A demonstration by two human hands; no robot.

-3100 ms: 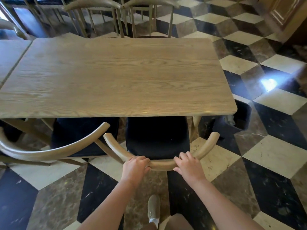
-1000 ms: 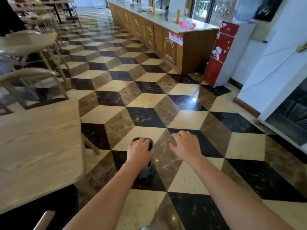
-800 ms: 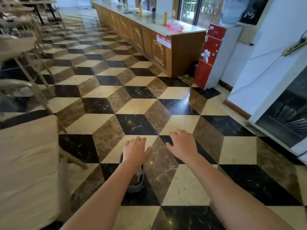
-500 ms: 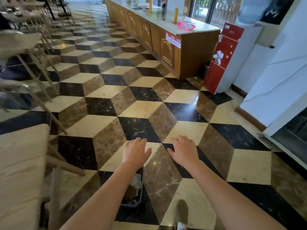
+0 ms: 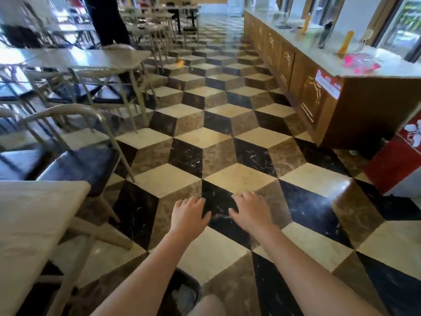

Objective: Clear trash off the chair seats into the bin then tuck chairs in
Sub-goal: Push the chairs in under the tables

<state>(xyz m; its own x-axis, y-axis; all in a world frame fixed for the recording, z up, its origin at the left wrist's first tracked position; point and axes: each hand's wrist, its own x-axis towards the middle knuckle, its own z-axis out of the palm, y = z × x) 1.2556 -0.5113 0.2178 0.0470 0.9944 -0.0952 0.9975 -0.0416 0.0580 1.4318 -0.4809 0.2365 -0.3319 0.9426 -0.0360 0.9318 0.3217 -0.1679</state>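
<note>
My left hand (image 5: 188, 215) and my right hand (image 5: 250, 212) hover side by side over the checkered floor, fingers relaxed, holding nothing. The dark bin (image 5: 185, 290) stands on the floor at the bottom of the view, partly hidden under my left forearm, with pale trash visible inside. A wooden table (image 5: 29, 226) fills the lower left. Beyond it a chair (image 5: 84, 163) with a dark seat and a pale curved back stands out from the table.
More tables (image 5: 91, 58) and chairs line the left side. A long wooden counter (image 5: 341, 87) runs along the right, with a red cabinet (image 5: 401, 160) at its near end. A person in dark clothes (image 5: 107, 19) stands far back. Checkered floor lies between.
The view has swung left and moved forward along the aisle. The bin has slid from just below my hands to the bottom edge. Both hands stay empty.
</note>
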